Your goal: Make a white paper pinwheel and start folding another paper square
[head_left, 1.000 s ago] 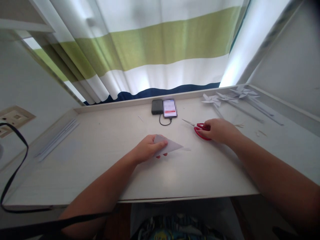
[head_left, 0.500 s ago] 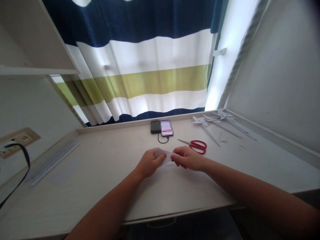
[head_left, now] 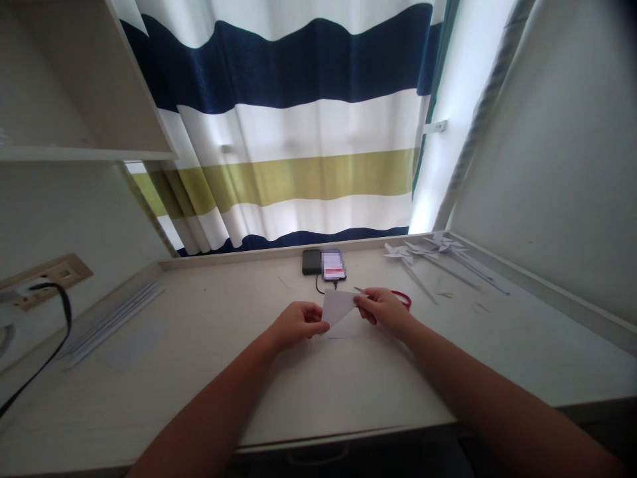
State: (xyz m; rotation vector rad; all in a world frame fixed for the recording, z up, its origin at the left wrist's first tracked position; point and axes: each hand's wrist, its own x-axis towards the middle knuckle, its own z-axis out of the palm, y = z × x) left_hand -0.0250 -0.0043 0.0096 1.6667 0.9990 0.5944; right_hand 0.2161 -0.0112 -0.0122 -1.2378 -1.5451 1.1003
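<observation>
A small white sheet of paper [head_left: 337, 307], folded to a triangle, is held up over the white desk between both hands. My left hand [head_left: 300, 322] pinches its lower left corner between thumb and fingers. At the upper right corner, my right hand [head_left: 381, 307] grips the paper with its fingertips. Red-handled scissors [head_left: 404, 300] lie just behind my right hand, which hides most of them. Another flat white piece [head_left: 343, 330] seems to lie on the desk under the held paper; its outline is faint.
Paper pinwheels [head_left: 401, 253] on sticks lie at the back right, near some small thin bits [head_left: 444, 295]. A black box [head_left: 312, 262] and a phone [head_left: 333, 264] joined by a cable are at the back. Rolled paper sticks [head_left: 117, 318] and a pale sheet [head_left: 130, 345] lie left.
The paper has turned upward and shows more of its triangular face. My left hand has slid to its lower corner, and my right hand now covers more of the scissors. The view has tilted up slightly.
</observation>
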